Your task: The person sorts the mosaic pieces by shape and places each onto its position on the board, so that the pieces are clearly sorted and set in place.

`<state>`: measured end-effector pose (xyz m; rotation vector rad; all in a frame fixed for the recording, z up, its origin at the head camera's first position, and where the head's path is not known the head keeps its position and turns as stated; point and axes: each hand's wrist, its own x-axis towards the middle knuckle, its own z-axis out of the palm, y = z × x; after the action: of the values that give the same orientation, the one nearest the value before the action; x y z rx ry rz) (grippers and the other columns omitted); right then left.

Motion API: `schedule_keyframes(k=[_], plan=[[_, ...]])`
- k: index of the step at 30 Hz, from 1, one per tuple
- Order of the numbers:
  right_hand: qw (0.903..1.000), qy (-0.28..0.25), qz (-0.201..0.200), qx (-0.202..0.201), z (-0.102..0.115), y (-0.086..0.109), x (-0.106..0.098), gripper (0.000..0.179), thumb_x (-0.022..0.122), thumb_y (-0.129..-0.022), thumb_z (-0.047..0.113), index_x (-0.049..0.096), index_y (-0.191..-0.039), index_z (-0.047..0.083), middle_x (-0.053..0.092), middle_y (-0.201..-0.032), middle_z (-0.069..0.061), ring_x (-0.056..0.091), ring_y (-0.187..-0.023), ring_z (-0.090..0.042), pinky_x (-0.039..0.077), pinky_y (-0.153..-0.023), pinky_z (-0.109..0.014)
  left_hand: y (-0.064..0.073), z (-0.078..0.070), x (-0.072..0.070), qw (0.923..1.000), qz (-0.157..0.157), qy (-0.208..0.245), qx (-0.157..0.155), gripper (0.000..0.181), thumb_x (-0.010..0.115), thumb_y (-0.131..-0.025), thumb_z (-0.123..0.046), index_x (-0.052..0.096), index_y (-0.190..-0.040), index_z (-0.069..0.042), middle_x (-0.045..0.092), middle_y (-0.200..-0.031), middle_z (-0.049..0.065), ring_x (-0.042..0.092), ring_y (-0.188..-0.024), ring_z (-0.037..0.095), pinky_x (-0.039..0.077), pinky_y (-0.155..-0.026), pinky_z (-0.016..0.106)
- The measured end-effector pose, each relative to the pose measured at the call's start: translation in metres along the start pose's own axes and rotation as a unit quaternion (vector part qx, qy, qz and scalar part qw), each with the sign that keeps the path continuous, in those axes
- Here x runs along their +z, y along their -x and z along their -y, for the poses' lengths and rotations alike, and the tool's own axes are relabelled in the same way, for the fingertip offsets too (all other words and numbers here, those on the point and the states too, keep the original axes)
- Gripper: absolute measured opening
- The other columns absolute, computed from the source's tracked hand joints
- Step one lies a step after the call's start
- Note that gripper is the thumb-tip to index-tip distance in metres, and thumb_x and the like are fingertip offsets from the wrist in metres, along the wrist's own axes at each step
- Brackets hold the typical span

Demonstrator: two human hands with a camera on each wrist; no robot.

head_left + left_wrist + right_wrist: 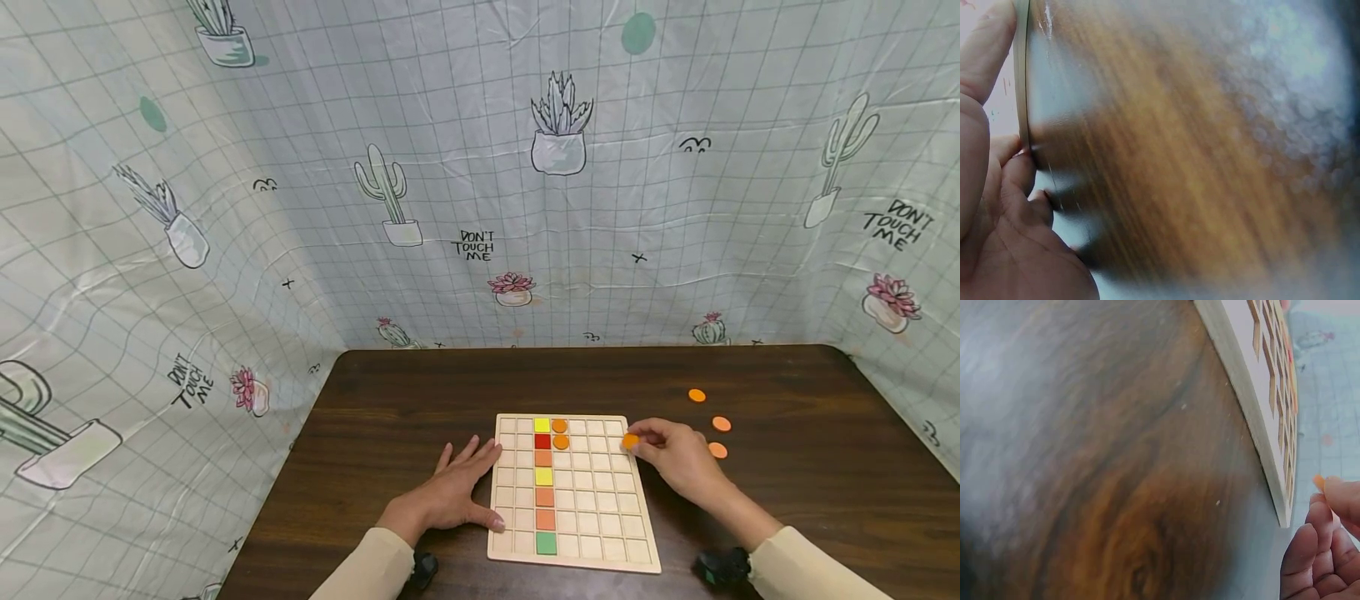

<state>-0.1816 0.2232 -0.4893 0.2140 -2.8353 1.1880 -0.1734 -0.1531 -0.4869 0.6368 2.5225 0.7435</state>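
Dark wood tbl, cactus-print curtain behind. Orange disc at tips of R hand, pinched thumb-to-finger, near R edge of grid board. L hand spread, on board's L edge. 2 orange discs on board, 3 loose discs beside R hand.

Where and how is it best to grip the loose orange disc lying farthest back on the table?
Probably best: pinch the orange disc by opposite sides of its rim, coming down from above on its near side. It is thin and lies flat on the table, with nothing touching its rim, so the edge gives a sure hold. The right hand is nearer, but pinches another disc.
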Motion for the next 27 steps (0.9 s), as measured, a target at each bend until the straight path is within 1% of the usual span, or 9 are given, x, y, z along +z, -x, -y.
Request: schedule_keyframes(k=[6, 12, 17, 21, 27], plan=[[1.0000, 0.000, -0.006, -0.004, 0.007, -0.001, 0.004, 0.020, 0.075, -0.097, 0.010, 0.078, -0.116, 0.006, 0.079, -0.098, -0.004, 0.071, -0.084, -0.017, 0.056, -0.065, -0.028, 0.000, 0.001, 0.001, 1.0000, -0.001, 0.003, 0.000, 0.109, 0.085, -0.086, -0.050, 0.023, -0.171, -0.019, 0.016, -0.178, 0.000, 0.003, -0.166, 0.027, -0.009, -0.131, 0.060], [0.9999, -0.007, -0.012, -0.010, 0.012, -0.002, 0.010, 0.019, 0.073, -0.096, 0.005, 0.078, -0.114, 0.005, 0.077, -0.097, -0.005, 0.071, -0.084, -0.017, 0.055, -0.064, -0.025, 0.000, 0.002, 0.002, 1.0000, -0.001, 0.004, 0.001, 0.109, 0.085, -0.086, -0.050, 0.023, -0.171, -0.019, 0.016, -0.178, 0.000, 0.003, -0.166, 0.026, -0.009, -0.131, 0.059], [0.9998, -0.013, -0.010, -0.010, 0.014, -0.004, 0.014, 0.019, 0.072, -0.096, 0.003, 0.078, -0.113, 0.005, 0.078, -0.096, -0.005, 0.070, -0.083, -0.017, 0.054, -0.063, -0.024, 0.000, 0.002, 0.002, 1.0000, -0.001, 0.004, 0.003, 0.109, 0.085, -0.086, -0.050, 0.022, -0.171, -0.019, 0.016, -0.178, 0.000, 0.003, -0.166, 0.026, -0.009, -0.131, 0.059], [0.9998, -0.015, -0.007, -0.013, 0.016, -0.004, 0.016, 0.019, 0.071, -0.096, 0.002, 0.079, -0.112, 0.006, 0.079, -0.095, -0.004, 0.070, -0.083, -0.016, 0.055, -0.065, -0.025, 0.001, 0.002, 0.002, 1.0000, -0.001, 0.004, 0.002, 0.110, 0.085, -0.086, -0.050, 0.022, -0.171, -0.019, 0.015, -0.178, -0.001, 0.003, -0.166, 0.026, -0.009, -0.131, 0.059], [0.9997, -0.024, 0.001, -0.009, 0.021, -0.006, 0.020, 0.018, 0.072, -0.095, 0.002, 0.078, -0.112, 0.005, 0.078, -0.095, -0.005, 0.067, -0.080, -0.015, 0.053, -0.063, -0.025, 0.001, 0.002, 0.001, 1.0000, 0.000, 0.005, 0.003, 0.109, 0.084, -0.086, -0.049, 0.022, -0.171, -0.018, 0.015, -0.178, 0.000, 0.003, -0.166, 0.027, -0.010, -0.131, 0.059]])
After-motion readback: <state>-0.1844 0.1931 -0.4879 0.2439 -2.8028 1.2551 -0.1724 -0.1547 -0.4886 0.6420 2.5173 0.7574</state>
